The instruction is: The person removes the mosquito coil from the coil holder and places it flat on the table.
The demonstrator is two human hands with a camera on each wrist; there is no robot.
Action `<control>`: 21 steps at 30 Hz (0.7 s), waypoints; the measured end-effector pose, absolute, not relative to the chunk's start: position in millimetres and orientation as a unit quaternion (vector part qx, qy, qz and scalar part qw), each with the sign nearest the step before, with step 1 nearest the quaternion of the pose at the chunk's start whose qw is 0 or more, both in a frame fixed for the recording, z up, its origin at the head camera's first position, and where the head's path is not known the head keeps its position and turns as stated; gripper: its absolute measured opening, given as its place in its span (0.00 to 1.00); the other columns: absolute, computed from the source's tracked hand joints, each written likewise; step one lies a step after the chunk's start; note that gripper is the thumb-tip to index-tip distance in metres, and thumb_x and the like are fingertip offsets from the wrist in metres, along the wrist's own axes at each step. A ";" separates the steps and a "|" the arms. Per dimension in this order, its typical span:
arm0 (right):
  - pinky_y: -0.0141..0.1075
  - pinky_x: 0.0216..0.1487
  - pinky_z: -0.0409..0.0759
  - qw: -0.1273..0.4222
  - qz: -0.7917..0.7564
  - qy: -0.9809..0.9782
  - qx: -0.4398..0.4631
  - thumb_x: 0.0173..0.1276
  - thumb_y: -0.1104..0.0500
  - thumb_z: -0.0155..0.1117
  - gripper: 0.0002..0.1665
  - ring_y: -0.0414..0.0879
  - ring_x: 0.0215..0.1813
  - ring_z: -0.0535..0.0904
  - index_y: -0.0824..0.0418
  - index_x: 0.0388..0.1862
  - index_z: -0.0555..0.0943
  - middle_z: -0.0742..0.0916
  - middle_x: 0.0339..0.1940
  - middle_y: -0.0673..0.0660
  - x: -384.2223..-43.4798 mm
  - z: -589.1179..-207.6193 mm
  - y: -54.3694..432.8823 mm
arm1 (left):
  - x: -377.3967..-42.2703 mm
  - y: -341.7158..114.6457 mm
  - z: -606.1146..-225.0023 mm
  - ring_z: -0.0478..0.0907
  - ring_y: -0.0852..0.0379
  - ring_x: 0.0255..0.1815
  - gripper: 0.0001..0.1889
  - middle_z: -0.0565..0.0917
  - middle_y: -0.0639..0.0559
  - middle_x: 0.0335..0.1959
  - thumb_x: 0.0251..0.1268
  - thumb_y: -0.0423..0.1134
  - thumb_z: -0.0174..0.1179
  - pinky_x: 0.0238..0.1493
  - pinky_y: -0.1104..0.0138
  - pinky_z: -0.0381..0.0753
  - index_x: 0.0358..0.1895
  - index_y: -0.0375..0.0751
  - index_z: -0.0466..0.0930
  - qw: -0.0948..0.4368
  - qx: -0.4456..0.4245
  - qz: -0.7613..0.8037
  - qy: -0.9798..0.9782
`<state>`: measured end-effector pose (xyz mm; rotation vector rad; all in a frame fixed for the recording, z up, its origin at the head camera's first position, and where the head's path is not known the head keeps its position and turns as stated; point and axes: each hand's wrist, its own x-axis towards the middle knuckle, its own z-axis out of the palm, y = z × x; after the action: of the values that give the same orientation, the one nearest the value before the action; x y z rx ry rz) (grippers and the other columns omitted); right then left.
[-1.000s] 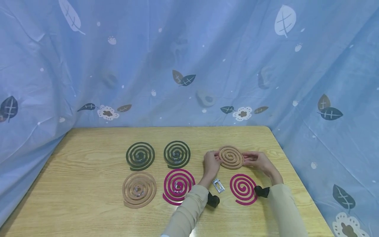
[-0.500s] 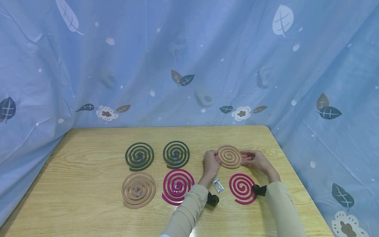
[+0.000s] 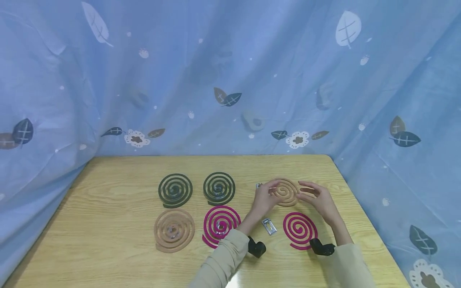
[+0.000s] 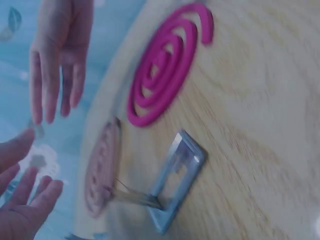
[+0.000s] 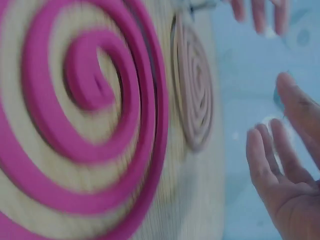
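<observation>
A tan mosquito coil (image 3: 287,193) lies flat at the back right of the table. My left hand (image 3: 264,197) hovers over its left side, fingers loosely bent and holding nothing. On the other side, my right hand (image 3: 320,201) is raised off the table with spread fingers. Both wrist views show a gap between the hands and the tan coil (image 5: 197,82). Nearer me are a magenta coil (image 4: 187,55) and a slotted metal coil stand (image 4: 189,182), whose thin tongue sticks up. Part of another silver piece (image 3: 258,185) shows beside my left hand.
Two dark green coils (image 3: 175,190) lie at the back left. In front of them are another tan coil (image 3: 191,231) and a magenta coil (image 3: 235,214), partly behind my left sleeve. Silver stands show through these coils. A blue leaf-print curtain (image 3: 201,80) hangs behind the table.
Both hands have let go of the tan coil and lifted away from its edges. The coil stays at about the same spot. The head view has shifted slightly.
</observation>
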<state>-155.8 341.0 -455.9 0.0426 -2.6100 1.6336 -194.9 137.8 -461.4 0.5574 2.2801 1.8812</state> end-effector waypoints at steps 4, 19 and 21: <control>0.22 0.53 0.78 0.075 0.550 -0.830 0.045 0.67 0.61 0.64 0.28 0.48 0.60 0.76 0.71 0.63 0.72 0.76 0.63 0.63 -146.2 -452.9 329.1 | -186.3 134.5 -450.4 0.77 0.43 0.57 0.25 0.79 0.46 0.59 0.57 0.30 0.67 0.54 0.62 0.81 0.60 0.35 0.76 0.069 0.214 0.637 0.737; 0.33 0.57 0.79 0.087 0.634 -0.763 0.093 0.60 0.75 0.65 0.27 0.39 0.56 0.79 0.75 0.59 0.73 0.84 0.56 0.52 -109.3 -449.7 291.4 | -155.2 99.6 -445.5 0.79 0.52 0.55 0.22 0.81 0.45 0.54 0.58 0.30 0.66 0.54 0.68 0.80 0.58 0.36 0.78 0.065 0.269 0.670 0.689; 0.34 0.57 0.79 0.078 0.635 -0.763 0.092 0.59 0.75 0.65 0.27 0.40 0.56 0.79 0.75 0.59 0.73 0.84 0.56 0.49 -106.1 -450.2 286.8 | -151.4 92.2 -445.3 0.79 0.51 0.54 0.21 0.81 0.46 0.54 0.58 0.30 0.66 0.53 0.68 0.81 0.57 0.36 0.78 0.063 0.266 0.665 0.695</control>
<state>-106.1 286.8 -450.2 0.2754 -2.2836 1.9025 -151.4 92.2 -445.3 0.8050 2.0997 2.0102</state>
